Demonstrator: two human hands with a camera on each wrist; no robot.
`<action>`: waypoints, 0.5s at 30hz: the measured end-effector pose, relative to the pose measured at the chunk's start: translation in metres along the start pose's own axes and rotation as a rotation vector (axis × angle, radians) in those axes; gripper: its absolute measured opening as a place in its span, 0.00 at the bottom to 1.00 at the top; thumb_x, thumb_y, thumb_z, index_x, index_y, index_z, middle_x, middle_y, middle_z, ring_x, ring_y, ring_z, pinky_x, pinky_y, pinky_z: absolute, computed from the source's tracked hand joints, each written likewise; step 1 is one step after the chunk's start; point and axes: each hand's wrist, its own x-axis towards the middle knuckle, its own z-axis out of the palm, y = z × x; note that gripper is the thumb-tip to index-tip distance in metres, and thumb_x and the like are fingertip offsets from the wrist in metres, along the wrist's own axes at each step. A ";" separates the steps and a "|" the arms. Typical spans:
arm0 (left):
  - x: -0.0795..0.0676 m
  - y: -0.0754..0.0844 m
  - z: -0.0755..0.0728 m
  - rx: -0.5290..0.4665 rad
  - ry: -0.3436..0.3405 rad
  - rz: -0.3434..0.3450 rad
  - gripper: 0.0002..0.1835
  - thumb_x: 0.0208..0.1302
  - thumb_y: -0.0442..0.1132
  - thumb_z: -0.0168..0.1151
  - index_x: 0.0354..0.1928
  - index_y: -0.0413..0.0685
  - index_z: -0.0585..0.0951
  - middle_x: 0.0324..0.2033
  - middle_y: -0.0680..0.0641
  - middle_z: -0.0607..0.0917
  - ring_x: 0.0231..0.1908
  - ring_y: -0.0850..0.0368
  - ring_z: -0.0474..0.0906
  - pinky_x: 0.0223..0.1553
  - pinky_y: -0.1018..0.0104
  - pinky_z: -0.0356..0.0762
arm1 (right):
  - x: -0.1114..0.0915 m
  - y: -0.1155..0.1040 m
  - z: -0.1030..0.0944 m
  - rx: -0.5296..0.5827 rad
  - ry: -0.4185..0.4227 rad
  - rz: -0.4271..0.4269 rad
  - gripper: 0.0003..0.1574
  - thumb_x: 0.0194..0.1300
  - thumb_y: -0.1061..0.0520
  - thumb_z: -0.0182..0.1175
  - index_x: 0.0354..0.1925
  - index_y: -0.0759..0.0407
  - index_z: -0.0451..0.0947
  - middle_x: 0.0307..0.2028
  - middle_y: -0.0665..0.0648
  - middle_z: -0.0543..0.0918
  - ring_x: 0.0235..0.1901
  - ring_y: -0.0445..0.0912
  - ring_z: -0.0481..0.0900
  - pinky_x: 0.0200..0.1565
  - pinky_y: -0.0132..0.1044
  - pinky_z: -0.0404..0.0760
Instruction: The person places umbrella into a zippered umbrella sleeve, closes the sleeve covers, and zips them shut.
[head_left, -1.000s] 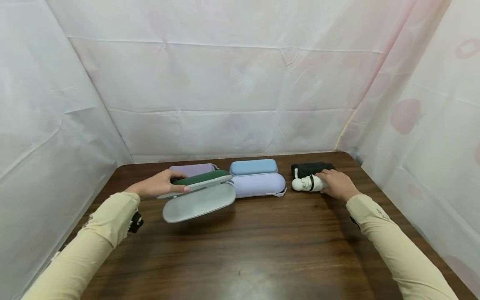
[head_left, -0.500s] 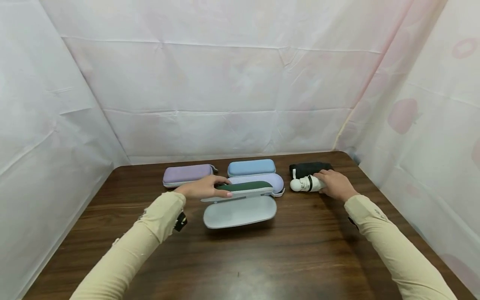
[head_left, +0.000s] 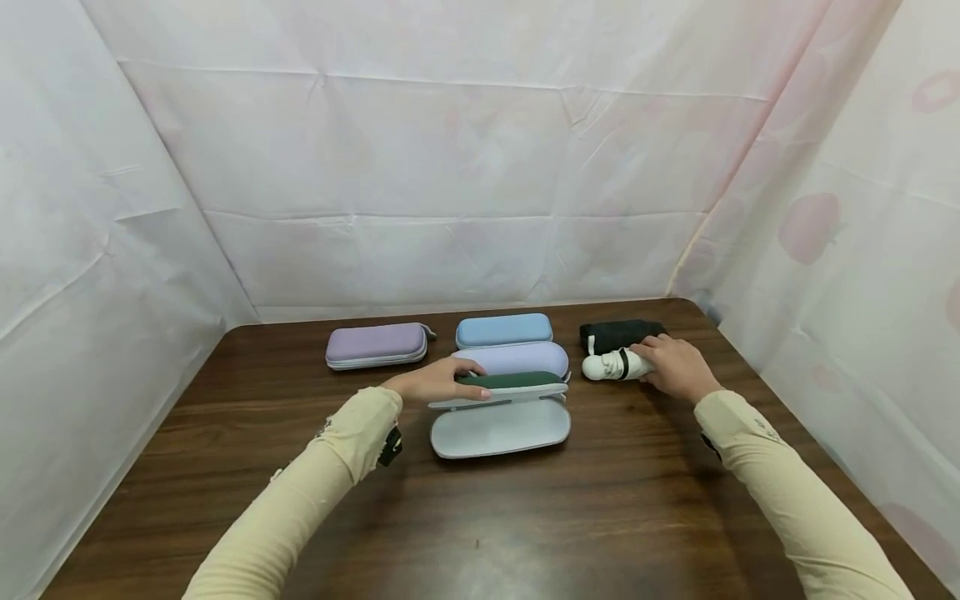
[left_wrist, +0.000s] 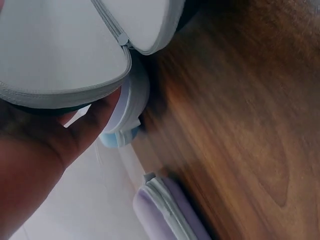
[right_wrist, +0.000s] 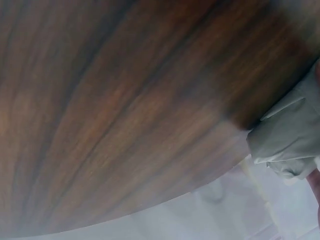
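Note:
My left hand (head_left: pixel 435 382) grips an unzipped green glasses case (head_left: pixel 525 380) by its left end, thumb in front and fingers behind. The case gapes toward me, its pale grey lining (head_left: pixel 501 430) showing, just in front of a lilac case (head_left: pixel 517 358). In the left wrist view, the zipper pull (left_wrist: pixel 123 40) sits at the hinge end, and the fingers curl under the shell. At the right, my right hand (head_left: pixel 678 368) holds a folded white umbrella (head_left: pixel 613 365) lying on the table. Only the umbrella's loose fabric end (right_wrist: pixel 287 135) appears in the right wrist view.
Behind the lilac case lies a light blue case (head_left: pixel 504 330). A purple zip case (head_left: pixel 377 344) rests farther left. A folded black umbrella (head_left: pixel 621 335) lies right behind the white one. White curtains (head_left: pixel 450 167) enclose the brown wooden table (head_left: pixel 480 533) at the back and sides.
My left hand has carried the open green case rightward, from before the purple case to in front of the lilac one. My right hand stays on the white umbrella.

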 end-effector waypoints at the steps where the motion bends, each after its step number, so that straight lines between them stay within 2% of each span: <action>1: 0.001 0.000 0.001 -0.015 0.001 -0.004 0.30 0.62 0.55 0.62 0.62 0.48 0.73 0.57 0.48 0.73 0.57 0.53 0.69 0.54 0.55 0.69 | 0.000 0.001 0.000 -0.003 0.003 -0.003 0.36 0.42 0.60 0.78 0.52 0.65 0.79 0.44 0.65 0.80 0.43 0.60 0.77 0.41 0.53 0.77; 5: 0.002 -0.001 0.004 -0.046 0.001 -0.008 0.29 0.63 0.55 0.61 0.62 0.48 0.73 0.55 0.48 0.73 0.55 0.55 0.69 0.53 0.56 0.69 | -0.001 0.001 -0.001 -0.015 0.012 -0.012 0.35 0.42 0.61 0.77 0.52 0.66 0.79 0.43 0.65 0.80 0.43 0.60 0.77 0.41 0.53 0.77; 9: 0.002 -0.002 0.005 -0.032 -0.003 -0.010 0.30 0.63 0.56 0.60 0.62 0.48 0.72 0.57 0.48 0.73 0.57 0.54 0.68 0.55 0.55 0.68 | -0.003 -0.002 -0.004 -0.019 0.013 -0.018 0.35 0.43 0.60 0.77 0.52 0.66 0.79 0.43 0.65 0.81 0.42 0.60 0.77 0.40 0.53 0.77; 15: 0.000 -0.003 0.001 -0.012 -0.003 -0.037 0.31 0.63 0.57 0.60 0.63 0.48 0.71 0.60 0.47 0.71 0.60 0.52 0.67 0.57 0.54 0.67 | -0.002 -0.012 -0.021 -0.019 0.012 -0.016 0.35 0.45 0.58 0.76 0.53 0.66 0.79 0.44 0.65 0.81 0.42 0.60 0.77 0.39 0.53 0.77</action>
